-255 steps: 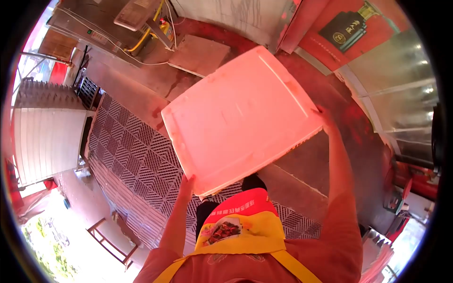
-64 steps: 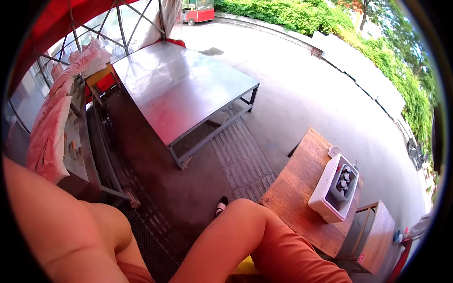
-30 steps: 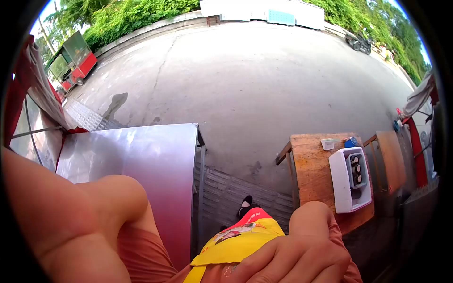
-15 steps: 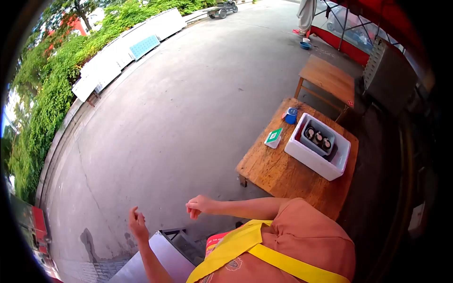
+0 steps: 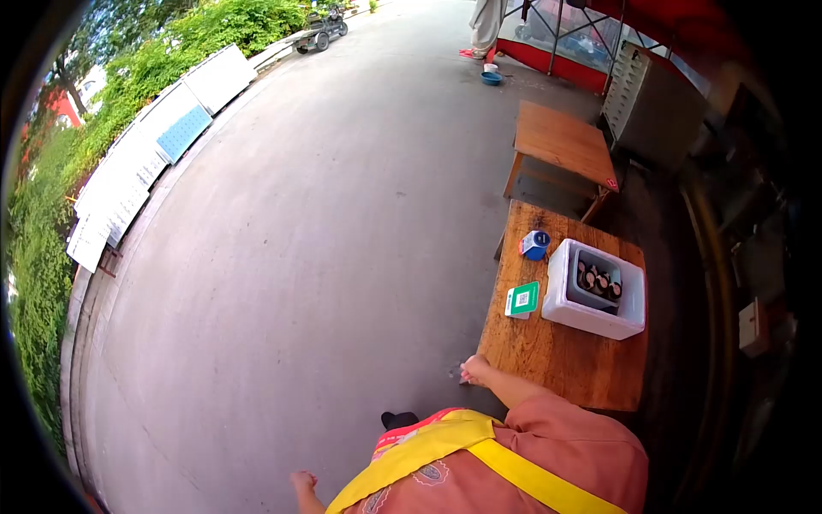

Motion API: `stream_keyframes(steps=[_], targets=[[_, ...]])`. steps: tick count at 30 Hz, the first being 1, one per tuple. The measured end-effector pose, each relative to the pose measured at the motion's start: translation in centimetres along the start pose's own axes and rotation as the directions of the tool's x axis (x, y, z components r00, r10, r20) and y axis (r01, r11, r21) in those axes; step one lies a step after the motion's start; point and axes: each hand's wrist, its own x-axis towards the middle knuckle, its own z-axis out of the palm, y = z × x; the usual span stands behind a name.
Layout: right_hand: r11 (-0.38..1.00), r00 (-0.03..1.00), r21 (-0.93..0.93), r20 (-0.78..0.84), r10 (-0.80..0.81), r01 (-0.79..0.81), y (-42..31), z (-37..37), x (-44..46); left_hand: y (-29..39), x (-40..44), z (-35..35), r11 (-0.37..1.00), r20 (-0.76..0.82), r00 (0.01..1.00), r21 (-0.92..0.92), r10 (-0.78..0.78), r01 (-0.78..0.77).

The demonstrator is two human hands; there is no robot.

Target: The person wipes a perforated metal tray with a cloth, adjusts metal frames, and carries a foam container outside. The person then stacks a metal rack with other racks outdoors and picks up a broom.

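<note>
Outdoors, my right hand (image 5: 475,370) hung, fingers curled, near the wooden table (image 5: 565,364); left hand (image 5: 302,479) low, well apart. Couldn't tell whether either gripped anything. White foam box (image 5: 591,320) stood on that table. Best practice, I judged: keep clear of the corner.

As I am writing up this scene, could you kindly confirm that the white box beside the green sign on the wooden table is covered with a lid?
Not quite: the white box is uncovered; the head view shows its open top, with a grey tub inside. It does stand beside the green sign on the wooden table.
</note>
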Motion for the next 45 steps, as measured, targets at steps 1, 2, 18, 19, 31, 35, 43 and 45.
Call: stream_keyframes(steps=[1,2,18,19,31,35,43,45], targets=[[0.996,0.998,-0.08,0.035,0.046,-0.043,-0.5,0.4,1.1,6.0,3.6,1.1,0.989,0.037,0.99,0.053,0.137,-0.138],[0.996,0.994,-0.088,0.105,0.032,-0.023,-1.3,0.4,0.7,13.8,4.4,3.3,0.934,0.089,0.959,0.219,0.268,-0.281],[0.991,0.995,0.099,-0.042,-0.089,0.093,-36.1,-7.2,18.4,56.4,14.2,27.1,0.681,0.484,0.855,0.563,0.188,-0.469],[0.991,0.993,0.069,-0.019,-0.116,0.117,-39.9,-7.6,19.9,58.7,9.7,24.6,0.513,0.513,0.83,0.664,0.217,-0.544],[0.973,0.975,0.058,-0.005,-0.224,0.223,-69.8,-15.8,38.7,86.0,27.6,42.6,0.994,0.102,0.99,0.063,-0.097,0.091],[0.959,0.961,-0.156,-0.108,-0.256,0.238,-70.8,-22.6,43.1,110.0,23.8,64.9,0.855,0.384,0.858,0.253,0.341,-0.452],[0.852,0.916,0.477,-0.206,0.345,-0.214,-72.0,-36.2,50.8,141.4,1.7,104.0,0.365,0.757,0.109,-0.179,0.644,-0.914],[0.853,0.895,0.406,-0.154,0.419,-0.329,-73.4,-40.2,54.1,142.9,-0.7,108.8,0.374,0.837,0.039,-0.202,0.546,-0.905]])
